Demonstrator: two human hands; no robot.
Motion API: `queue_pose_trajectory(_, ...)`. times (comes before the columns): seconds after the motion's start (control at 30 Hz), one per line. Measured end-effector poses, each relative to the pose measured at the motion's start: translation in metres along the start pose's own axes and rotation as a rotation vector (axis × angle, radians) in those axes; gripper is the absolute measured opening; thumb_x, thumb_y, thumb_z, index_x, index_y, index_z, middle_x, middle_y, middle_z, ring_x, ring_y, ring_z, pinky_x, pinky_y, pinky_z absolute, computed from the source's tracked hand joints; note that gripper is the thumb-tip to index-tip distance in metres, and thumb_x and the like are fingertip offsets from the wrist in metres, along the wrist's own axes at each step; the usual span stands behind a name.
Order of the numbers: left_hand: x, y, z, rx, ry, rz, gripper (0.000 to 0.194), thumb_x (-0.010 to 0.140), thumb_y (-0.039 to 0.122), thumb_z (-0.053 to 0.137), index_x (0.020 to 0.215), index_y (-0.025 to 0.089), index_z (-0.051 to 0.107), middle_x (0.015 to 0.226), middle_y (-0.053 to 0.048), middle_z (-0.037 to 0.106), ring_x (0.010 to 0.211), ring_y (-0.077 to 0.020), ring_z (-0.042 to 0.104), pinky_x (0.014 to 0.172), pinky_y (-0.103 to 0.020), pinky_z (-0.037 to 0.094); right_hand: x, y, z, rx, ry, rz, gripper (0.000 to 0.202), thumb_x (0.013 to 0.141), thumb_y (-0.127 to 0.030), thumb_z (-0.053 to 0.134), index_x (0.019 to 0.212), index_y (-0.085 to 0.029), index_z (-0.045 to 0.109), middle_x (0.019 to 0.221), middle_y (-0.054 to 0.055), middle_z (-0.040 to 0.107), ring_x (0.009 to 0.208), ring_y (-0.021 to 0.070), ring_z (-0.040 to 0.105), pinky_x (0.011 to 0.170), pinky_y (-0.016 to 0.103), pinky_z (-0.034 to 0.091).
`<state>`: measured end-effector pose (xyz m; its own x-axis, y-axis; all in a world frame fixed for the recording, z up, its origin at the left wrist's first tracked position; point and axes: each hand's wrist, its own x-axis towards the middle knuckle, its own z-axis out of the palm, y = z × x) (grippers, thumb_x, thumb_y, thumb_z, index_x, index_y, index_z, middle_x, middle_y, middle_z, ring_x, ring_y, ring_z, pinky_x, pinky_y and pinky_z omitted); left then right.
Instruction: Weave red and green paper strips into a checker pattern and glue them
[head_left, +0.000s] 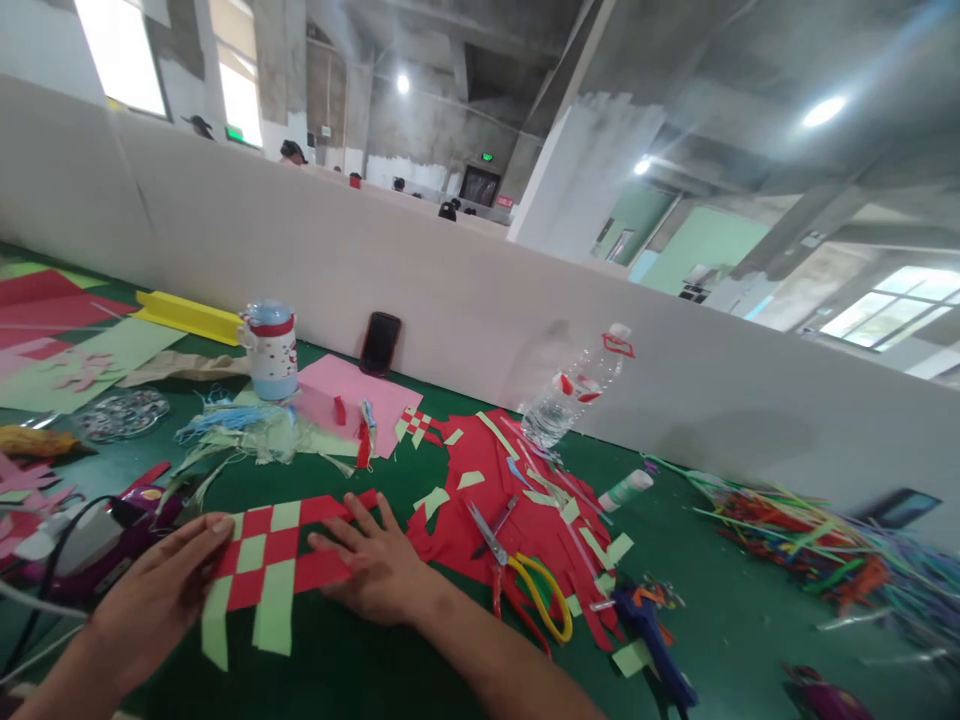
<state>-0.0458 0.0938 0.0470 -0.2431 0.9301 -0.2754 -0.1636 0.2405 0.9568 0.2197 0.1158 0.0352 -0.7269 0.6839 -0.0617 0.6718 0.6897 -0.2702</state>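
My left hand [161, 580] pinches the left edge of a red and pale-green woven paper checkerboard [279, 542] at the near left of the green worktop [375, 680], while my right hand [382, 565] lies fingers wide at its red strip ends; rightward, yellow-handled metal scissors [512, 562] overlap red paper pieces [469, 450], a clear plastic bottle [574, 392] standing farther off

Between left hand [154, 590] and right hand [386, 570], woven strips [281, 548]; rightward, scissors [505, 561] partly on paper scraps [459, 525]; behind, cup [272, 362] left of phone [380, 343].
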Motion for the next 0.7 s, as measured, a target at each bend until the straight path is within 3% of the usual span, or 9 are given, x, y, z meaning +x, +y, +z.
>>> queue_pose_trajectory(0.07, -0.008, 0.004, 0.008, -0.015, -0.054, -0.007, 0.044, 0.055, 0.058, 0.089, 0.078, 0.024, 0.073, 0.069, 0.000, 0.073, 0.060, -0.0192, 0.066, 0.050, -0.030, 0.060, 0.017, 0.013, -0.006, 0.084, -0.017, 0.068, 0.056, 0.104, -0.046, 0.056, 0.157, -0.032, 0.044, 0.164, 0.003, 0.044, 0.161, 0.0292, 0.010, 0.126, 0.066, -0.001)
queue_pose_trajectory(0.2, -0.017, 0.012, 0.015, -0.027, -0.140, 0.021, 0.049, 0.055, 0.060, 0.091, 0.081, 0.023, 0.074, 0.074, 0.002, 0.070, 0.067, -0.0160, 0.063, 0.057, -0.022, 0.056, 0.021, 0.041, -0.022, 0.336, 0.227, 0.267, 0.044, 0.103, -0.040, 0.056, 0.146, -0.030, 0.058, 0.165, 0.005, 0.041, 0.161, 0.0315, 0.010, 0.125, 0.064, -0.009)
queue_pose_trajectory(0.27, -0.018, 0.016, 0.018, 0.033, -0.195, 0.051, 0.047, 0.063, 0.063, 0.087, 0.086, 0.023, 0.075, 0.082, 0.001, 0.072, 0.078, -0.0182, 0.065, 0.066, -0.022, 0.057, 0.011, 0.048, -0.033, 0.426, 0.325, 0.312, 0.047, 0.108, -0.048, 0.043, 0.148, -0.026, 0.056, 0.166, 0.009, 0.039, 0.160, 0.0316, 0.014, 0.128, 0.062, 0.002)
queue_pose_trajectory(0.4, -0.020, 0.021, 0.030, 0.174, -0.259, 0.145, 0.049, 0.071, 0.069, 0.077, 0.091, 0.024, 0.073, 0.085, 0.001, 0.069, 0.082, -0.0180, 0.062, 0.069, -0.020, 0.053, -0.015, 0.037, -0.044, 0.712, 0.402, 0.309, 0.072, 0.108, -0.062, 0.006, 0.150, -0.024, 0.050, 0.149, 0.015, 0.059, 0.139, 0.0269, 0.056, 0.110, 0.049, 0.048)
queue_pose_trajectory(0.43, -0.021, 0.021, 0.034, 0.185, -0.272, 0.157, 0.049, 0.072, 0.070, 0.076, 0.089, 0.024, 0.072, 0.081, 0.002, 0.067, 0.077, -0.0165, 0.059, 0.066, -0.020, 0.051, -0.021, 0.031, -0.042, 0.862, 0.387, 0.278, 0.071, 0.107, -0.068, 0.014, 0.149, -0.024, 0.049, 0.142, 0.015, 0.064, 0.130, 0.0265, 0.063, 0.103, 0.046, 0.053)
queue_pose_trajectory(0.5, -0.024, 0.018, 0.042, 0.197, -0.310, 0.139, 0.051, 0.074, 0.073, 0.072, 0.085, 0.024, 0.068, 0.077, 0.003, 0.062, 0.073, -0.0154, 0.055, 0.063, -0.021, 0.050, -0.033, 0.019, -0.033, 1.219, 0.354, 0.241, 0.072, 0.094, -0.074, 0.055, 0.147, -0.025, 0.049, 0.130, 0.013, 0.069, 0.116, 0.0263, 0.071, 0.095, 0.042, 0.057)
queue_pose_trajectory(0.57, -0.029, 0.010, 0.049, 0.295, -0.362, 0.119, 0.053, 0.080, 0.076, 0.061, 0.084, 0.023, 0.063, 0.075, 0.003, 0.061, 0.070, -0.0162, 0.057, 0.062, -0.024, 0.051, -0.046, 0.008, -0.019, 1.474, 0.362, 0.307, 0.087, 0.072, -0.059, 0.088, 0.144, -0.026, 0.051, 0.117, 0.008, 0.071, 0.099, 0.0237, 0.075, 0.090, 0.038, 0.058)
queue_pose_trajectory(0.63, -0.031, -0.002, 0.053, 0.461, -0.399, 0.140, 0.054, 0.088, 0.075, 0.046, 0.083, 0.023, 0.061, 0.072, 0.003, 0.061, 0.066, -0.0170, 0.058, 0.060, -0.026, 0.050, -0.058, 0.001, -0.005, 1.484, 0.368, 0.437, 0.088, 0.069, -0.045, 0.092, 0.144, -0.026, 0.050, 0.109, 0.003, 0.068, 0.081, 0.0188, 0.075, 0.081, 0.035, 0.059)
queue_pose_trajectory(0.7, -0.030, -0.017, 0.053, 0.620, -0.406, 0.191, 0.051, 0.092, 0.068, 0.041, 0.079, 0.023, 0.062, 0.067, 0.002, 0.061, 0.063, -0.0172, 0.059, 0.058, -0.025, 0.048, -0.070, -0.003, 0.004, 1.313, 0.360, 0.515, 0.076, 0.078, -0.039, 0.083, 0.145, -0.025, 0.051, 0.107, 0.003, 0.066, 0.072, 0.0169, 0.073, 0.071, 0.033, 0.060)
